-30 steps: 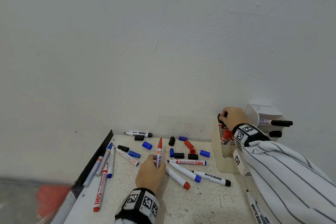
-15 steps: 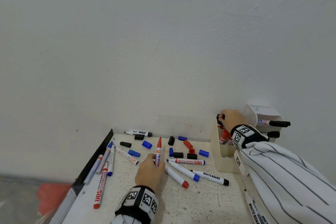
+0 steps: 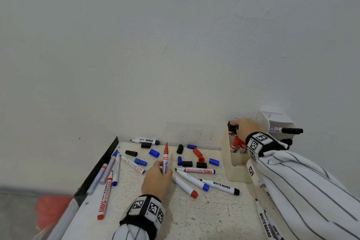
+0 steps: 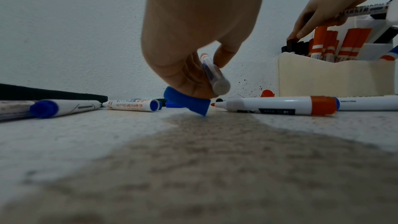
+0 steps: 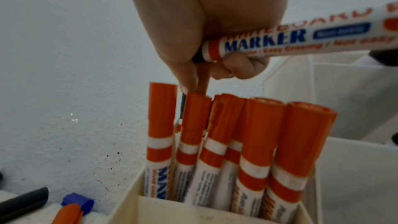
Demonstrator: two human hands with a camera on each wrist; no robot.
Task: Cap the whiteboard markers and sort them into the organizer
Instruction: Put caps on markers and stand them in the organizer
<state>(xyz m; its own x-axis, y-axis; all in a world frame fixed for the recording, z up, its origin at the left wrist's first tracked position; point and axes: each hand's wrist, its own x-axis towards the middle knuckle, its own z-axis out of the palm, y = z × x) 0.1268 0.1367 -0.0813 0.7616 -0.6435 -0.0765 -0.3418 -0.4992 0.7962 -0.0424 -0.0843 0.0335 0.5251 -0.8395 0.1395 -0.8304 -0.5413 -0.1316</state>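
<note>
- On the speckled white tabletop [image 3: 204,216] the left hand [image 3: 156,181] pinches an uncapped red-tipped whiteboard marker [image 3: 165,159] between thumb and curled fingers. Its nib points toward the wall, and its tail end rests low by the palm.
- Over at the cream plastic organizer [image 3: 235,173] against the wall, the right hand [image 3: 244,128] keeps its last fingers clenched round a white black-capped marker [image 5: 290,40] lying across the palm. Thumb and forefinger reach down among the markers standing in the left compartments.
- Little has changed over the last second: both hands sit where they were, the red marker only slightly raised. By that, the right hand's drop-off looks unfinished, and the red marker waits for a cap.
- Counts of loose caps on the table:
  - five short black caps [image 3: 187,163];
  - five blue caps [image 3: 154,153];
  - red caps [image 3: 198,155]: probably two end to end, though they could be one.
- Counts of loose markers:
  - four along the left edge;
  - one by the wall;
  - five fanned round the left hand;
  - one half under the striped sleeve [image 3: 311,191].
- Inside the organizer at least five red-capped markers [image 5: 264,125] stand upright, with several black-capped ones beside them.
- Judged from this, most of the sorting is still ahead, and a matching red cap lies just right of the held marker.
</note>
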